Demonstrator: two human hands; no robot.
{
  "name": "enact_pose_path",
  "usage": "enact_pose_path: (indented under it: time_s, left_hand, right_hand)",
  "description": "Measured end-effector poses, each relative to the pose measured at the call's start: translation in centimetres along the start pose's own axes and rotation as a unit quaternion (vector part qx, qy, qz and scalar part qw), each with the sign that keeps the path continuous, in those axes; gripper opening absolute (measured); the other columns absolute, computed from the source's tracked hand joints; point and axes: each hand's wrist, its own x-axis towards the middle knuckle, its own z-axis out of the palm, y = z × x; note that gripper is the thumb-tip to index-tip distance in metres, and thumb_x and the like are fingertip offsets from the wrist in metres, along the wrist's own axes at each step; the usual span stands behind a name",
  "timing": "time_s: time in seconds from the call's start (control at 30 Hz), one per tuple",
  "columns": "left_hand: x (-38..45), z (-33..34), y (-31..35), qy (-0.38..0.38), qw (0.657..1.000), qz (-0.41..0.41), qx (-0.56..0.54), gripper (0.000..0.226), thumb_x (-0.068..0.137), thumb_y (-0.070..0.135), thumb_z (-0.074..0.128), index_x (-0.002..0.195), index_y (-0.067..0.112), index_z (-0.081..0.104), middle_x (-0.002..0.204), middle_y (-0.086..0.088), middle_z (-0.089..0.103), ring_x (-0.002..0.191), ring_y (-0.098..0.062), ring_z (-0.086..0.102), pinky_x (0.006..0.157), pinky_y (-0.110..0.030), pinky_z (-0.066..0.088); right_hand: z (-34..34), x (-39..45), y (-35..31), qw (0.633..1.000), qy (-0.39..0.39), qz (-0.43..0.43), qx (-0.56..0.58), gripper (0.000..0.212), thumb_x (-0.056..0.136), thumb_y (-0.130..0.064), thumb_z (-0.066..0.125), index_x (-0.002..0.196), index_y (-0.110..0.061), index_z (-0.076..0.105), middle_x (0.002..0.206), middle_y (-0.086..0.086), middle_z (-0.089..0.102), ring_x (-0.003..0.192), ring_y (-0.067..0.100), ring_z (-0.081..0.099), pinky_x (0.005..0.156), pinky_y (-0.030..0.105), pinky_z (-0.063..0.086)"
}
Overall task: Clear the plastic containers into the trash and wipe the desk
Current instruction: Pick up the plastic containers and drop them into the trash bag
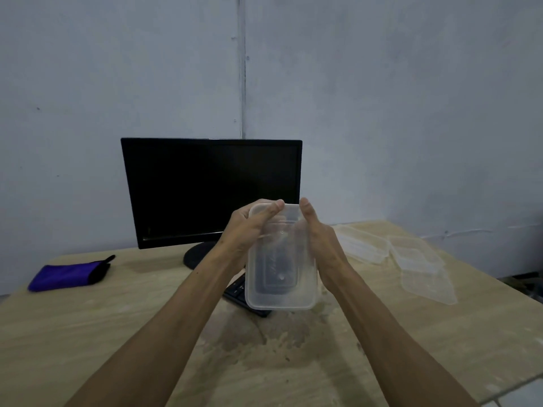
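Note:
A clear rectangular plastic container [282, 274] is held up above the wooden desk [117, 318], its open side facing me. My left hand [249, 227] grips its upper left rim with the thumb over the edge. My right hand [318, 230] holds its right side, thumb up by the top corner. More clear plastic containers and lids [411, 257] lie spread on the right part of the desk. A folded purple cloth [69, 274] lies at the desk's left.
A dark monitor [211, 189] stands at the back of the desk against the grey wall. A black keyboard [238, 292] lies partly hidden behind the held container. A dusty stain [264, 342] covers the desk in front of me.

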Motion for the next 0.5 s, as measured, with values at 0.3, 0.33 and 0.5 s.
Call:
enact_pose_path:
  time_s: [0.3, 0.33, 0.5]
  left_hand:
    - [-2.4, -2.4, -0.1, 0.095, 0.993, -0.058, -0.036, 0.05, 0.085, 0.051, 0.078, 0.124, 0.023, 0.066, 0.111, -0.008, 0.076, 0.095, -0.024, 0.077, 0.082, -0.051, 0.064]
    - [-3.0, -2.6, -0.2, 0.091, 0.992, -0.08, -0.03, 0.056, 0.081, 0.052, 0.081, 0.124, 0.019, 0.065, 0.109, -0.009, 0.077, 0.093, -0.025, 0.078, 0.083, -0.051, 0.063]
    - [-6.0, -3.7, 0.0, 0.121, 0.988, -0.091, 0.002, 0.04, 0.078, 0.035, 0.087, 0.105, 0.008, 0.076, 0.091, -0.009, 0.08, 0.084, -0.025, 0.079, 0.082, -0.048, 0.064]
  right_hand:
    - [1.6, -1.8, -1.1, 0.998, -0.058, 0.015, 0.016, 0.068, 0.091, -0.075, 0.039, 0.099, -0.018, 0.075, 0.081, -0.008, 0.068, 0.076, 0.006, 0.062, 0.053, 0.004, 0.04]
    - [1.9, -1.6, -1.2, 0.998, -0.048, 0.025, 0.03, 0.068, 0.092, -0.075, 0.042, 0.098, -0.016, 0.075, 0.081, -0.005, 0.07, 0.079, 0.01, 0.066, 0.056, 0.011, 0.045]
    - [4.1, -1.4, -1.7, 0.998, -0.048, 0.045, 0.022, 0.074, 0.084, -0.084, 0.046, 0.098, -0.018, 0.076, 0.092, 0.004, 0.079, 0.085, 0.021, 0.076, 0.083, 0.041, 0.061]
